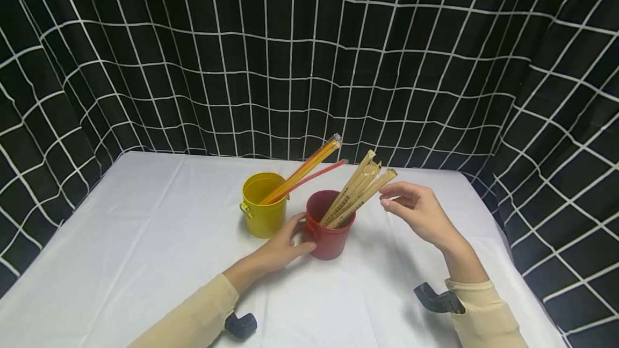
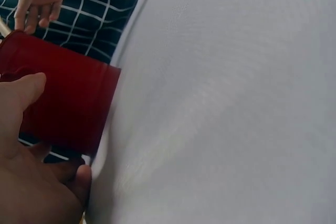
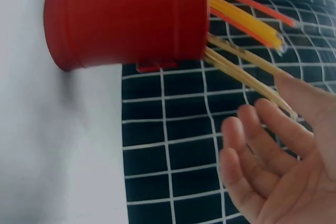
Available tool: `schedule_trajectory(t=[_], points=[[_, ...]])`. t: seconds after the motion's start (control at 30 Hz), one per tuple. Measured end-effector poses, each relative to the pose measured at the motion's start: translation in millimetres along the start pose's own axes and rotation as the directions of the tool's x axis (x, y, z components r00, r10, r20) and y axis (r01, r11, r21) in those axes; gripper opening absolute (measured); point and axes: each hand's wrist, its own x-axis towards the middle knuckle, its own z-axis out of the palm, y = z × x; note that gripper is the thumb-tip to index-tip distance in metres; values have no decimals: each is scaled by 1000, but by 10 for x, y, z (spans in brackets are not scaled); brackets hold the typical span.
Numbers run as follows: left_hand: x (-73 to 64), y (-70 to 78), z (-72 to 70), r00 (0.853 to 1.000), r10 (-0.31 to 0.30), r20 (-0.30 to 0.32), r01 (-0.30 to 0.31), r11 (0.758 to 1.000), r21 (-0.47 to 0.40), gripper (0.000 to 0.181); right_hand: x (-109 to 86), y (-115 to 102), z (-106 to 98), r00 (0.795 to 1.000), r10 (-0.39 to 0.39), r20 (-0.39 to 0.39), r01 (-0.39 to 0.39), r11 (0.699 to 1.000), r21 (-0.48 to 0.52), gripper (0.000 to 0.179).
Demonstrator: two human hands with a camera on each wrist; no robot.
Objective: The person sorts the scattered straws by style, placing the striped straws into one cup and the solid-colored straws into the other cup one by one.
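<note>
A small red bucket (image 1: 327, 243) stands on the white table, holding several slim sticks in printed tan paper sleeves (image 1: 359, 189) that lean to the right. My left hand (image 1: 280, 246) grips the bucket's left side, thumb in front and fingers around the back; in the left wrist view the thumb lies against the red wall (image 2: 68, 93). Beside the tips of the paper-sleeved sticks is my right hand (image 1: 418, 211), its fingers loosely bent and holding nothing. In the right wrist view its thumb overlaps one stick's end (image 3: 268, 65); contact there is unclear.
Left of the red bucket and slightly behind stands a yellow bucket (image 1: 265, 222) with several orange, yellow and red sticks (image 1: 304, 173) in clear wrap leaning right. A white cloth (image 1: 159, 230) covers the table. Black curtains with a white grid (image 1: 271, 58) rise behind and at both sides.
</note>
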Motion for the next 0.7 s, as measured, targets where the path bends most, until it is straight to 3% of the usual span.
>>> schedule_trajectory(t=[0.37, 0.7], points=[[-175, 14, -133, 997, 66, -40, -62, 993, 102, 61, 5, 81, -128, 998, -23, 56, 22, 1000, 15, 27], [-326, -9, -217, 997, 71, -35, -69, 996, 50, 48, 28, 266, -182, 996, 36, 80, -40, 998, 46, 33]])
